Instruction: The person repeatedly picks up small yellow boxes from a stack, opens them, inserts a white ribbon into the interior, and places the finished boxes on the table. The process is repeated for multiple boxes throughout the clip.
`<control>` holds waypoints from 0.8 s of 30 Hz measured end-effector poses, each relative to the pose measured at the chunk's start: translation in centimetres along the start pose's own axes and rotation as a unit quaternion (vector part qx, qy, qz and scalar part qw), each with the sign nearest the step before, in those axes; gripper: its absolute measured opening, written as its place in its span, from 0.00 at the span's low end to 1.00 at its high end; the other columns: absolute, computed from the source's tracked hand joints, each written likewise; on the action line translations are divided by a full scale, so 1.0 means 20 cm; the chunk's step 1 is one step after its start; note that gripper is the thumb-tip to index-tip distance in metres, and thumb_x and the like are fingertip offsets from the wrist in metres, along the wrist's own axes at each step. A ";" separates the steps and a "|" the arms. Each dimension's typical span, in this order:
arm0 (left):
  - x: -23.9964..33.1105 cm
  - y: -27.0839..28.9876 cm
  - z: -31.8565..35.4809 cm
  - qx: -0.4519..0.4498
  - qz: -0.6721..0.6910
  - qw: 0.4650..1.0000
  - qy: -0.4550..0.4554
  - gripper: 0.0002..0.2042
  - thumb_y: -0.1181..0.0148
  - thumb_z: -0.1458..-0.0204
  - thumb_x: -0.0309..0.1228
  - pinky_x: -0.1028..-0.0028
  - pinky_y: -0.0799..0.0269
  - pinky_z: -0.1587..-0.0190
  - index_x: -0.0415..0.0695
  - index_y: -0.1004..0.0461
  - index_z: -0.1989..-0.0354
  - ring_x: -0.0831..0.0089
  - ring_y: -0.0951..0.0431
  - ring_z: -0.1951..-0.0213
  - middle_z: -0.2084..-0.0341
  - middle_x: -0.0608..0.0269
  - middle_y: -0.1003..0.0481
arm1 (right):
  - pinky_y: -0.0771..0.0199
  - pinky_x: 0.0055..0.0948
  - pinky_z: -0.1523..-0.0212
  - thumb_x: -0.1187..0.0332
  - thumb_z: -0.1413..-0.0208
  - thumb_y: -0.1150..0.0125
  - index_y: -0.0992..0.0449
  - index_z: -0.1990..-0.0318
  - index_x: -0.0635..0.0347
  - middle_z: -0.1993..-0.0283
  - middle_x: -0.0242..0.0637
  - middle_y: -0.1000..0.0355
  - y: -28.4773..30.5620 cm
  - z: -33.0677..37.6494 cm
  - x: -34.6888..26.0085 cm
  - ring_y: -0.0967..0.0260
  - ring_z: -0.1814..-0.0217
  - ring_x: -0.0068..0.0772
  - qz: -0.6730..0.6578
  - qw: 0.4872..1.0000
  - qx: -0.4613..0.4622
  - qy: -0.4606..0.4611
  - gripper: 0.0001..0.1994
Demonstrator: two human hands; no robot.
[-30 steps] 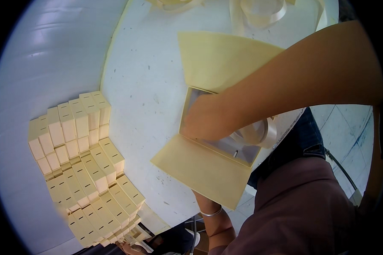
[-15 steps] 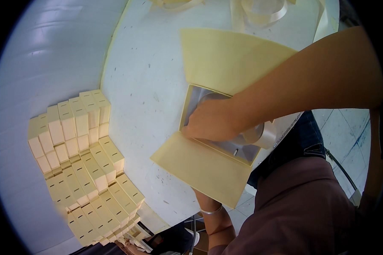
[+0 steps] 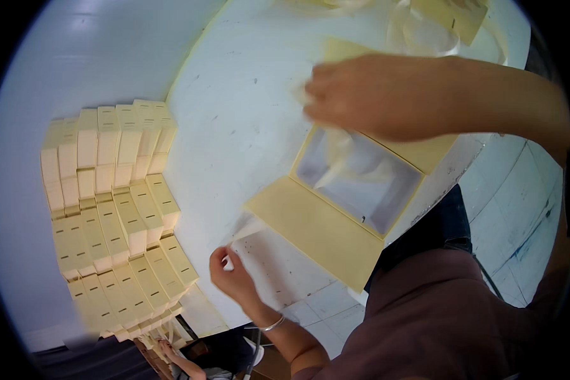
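Observation:
An open cream box [image 3: 340, 204] with a grey-lilac inside lies on the table, one flap [image 3: 313, 234] folded out toward me and another on the far side. Pale ribbon [image 3: 340, 147] rises from the box toward my right hand [image 3: 367, 96], which is raised over the far flap. Its fingers are blurred by motion but look curled round the ribbon. My left hand [image 3: 232, 277], with a bangle at the wrist, pinches a ribbon end [image 3: 249, 229] that runs out from under the near flap. A small dark slit shows in the box's inside wall.
Stacked cream boxes [image 3: 130, 218] fill the left, stepped in tiers. More ribbon [image 3: 418, 31] and another cream box piece [image 3: 453, 19] lie at the far edge of the table [image 3: 234, 126], with blurred fingers above it. Another person's arm [image 3: 182, 362] shows at the bottom left.
My right hand has left the box and moved up over the far flap. My left hand has come out from under the near flap, leftward, with a ribbon end.

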State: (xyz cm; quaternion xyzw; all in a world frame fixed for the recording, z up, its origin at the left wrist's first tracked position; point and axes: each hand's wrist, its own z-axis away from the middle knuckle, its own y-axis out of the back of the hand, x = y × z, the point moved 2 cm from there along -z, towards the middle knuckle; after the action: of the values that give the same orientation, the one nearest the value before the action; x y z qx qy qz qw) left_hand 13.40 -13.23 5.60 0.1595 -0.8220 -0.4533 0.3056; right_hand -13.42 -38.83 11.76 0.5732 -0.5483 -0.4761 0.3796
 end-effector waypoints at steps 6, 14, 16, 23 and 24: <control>-0.29 0.08 0.17 -0.008 -0.006 0.996 0.090 0.05 0.46 0.51 0.25 0.78 0.35 0.74 0.35 0.29 0.73 0.77 0.32 0.77 0.79 0.62 0.28 | 0.38 0.22 0.71 0.69 0.49 0.47 0.31 0.70 0.64 0.74 0.37 0.35 0.11 0.17 0.25 0.38 0.71 0.28 -0.203 0.919 -0.038 -0.336 0.06; -0.21 0.01 0.16 -0.032 0.017 0.993 0.116 0.06 0.46 0.52 0.26 0.75 0.34 0.73 0.36 0.28 0.73 0.72 0.30 0.77 0.79 0.59 0.27 | 0.30 0.31 0.57 0.68 0.43 0.57 0.31 0.62 0.66 0.65 0.43 0.28 0.11 0.47 0.56 0.29 0.61 0.36 -0.697 0.484 0.418 -0.323 0.11; -0.23 0.03 0.15 -0.014 0.000 0.995 0.095 0.06 0.45 0.51 0.26 0.78 0.34 0.74 0.35 0.28 0.72 0.76 0.30 0.78 0.80 0.62 0.27 | 0.31 0.35 0.55 0.66 0.42 0.58 0.34 0.58 0.66 0.63 0.45 0.28 0.16 0.49 0.64 0.30 0.59 0.37 -0.634 0.494 0.489 -0.339 0.12; -0.11 0.05 0.12 0.045 0.006 0.998 0.033 0.11 0.46 0.53 0.25 0.72 0.34 0.63 0.37 0.30 0.61 0.66 0.29 0.66 0.65 0.55 0.28 | 0.28 0.26 0.56 0.66 0.42 0.56 0.35 0.54 0.63 0.64 0.45 0.29 0.47 0.45 0.39 0.29 0.60 0.38 -0.634 0.677 0.350 -0.132 0.13; -0.01 0.07 0.11 0.050 0.044 0.998 0.023 0.13 0.46 0.54 0.25 0.71 0.35 0.61 0.37 0.31 0.59 0.66 0.29 0.64 0.63 0.55 0.28 | 0.36 0.20 0.68 0.67 0.44 0.52 0.32 0.62 0.61 0.71 0.37 0.32 0.41 0.43 0.28 0.34 0.68 0.27 -0.508 0.761 0.321 -0.244 0.08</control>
State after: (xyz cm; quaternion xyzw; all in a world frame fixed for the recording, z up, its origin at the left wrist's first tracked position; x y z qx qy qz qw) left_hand 12.25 -10.97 5.74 0.1482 -0.8427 -0.3939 0.3357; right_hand -24.16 -44.62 16.67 0.7206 -0.3717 -0.5192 -0.2703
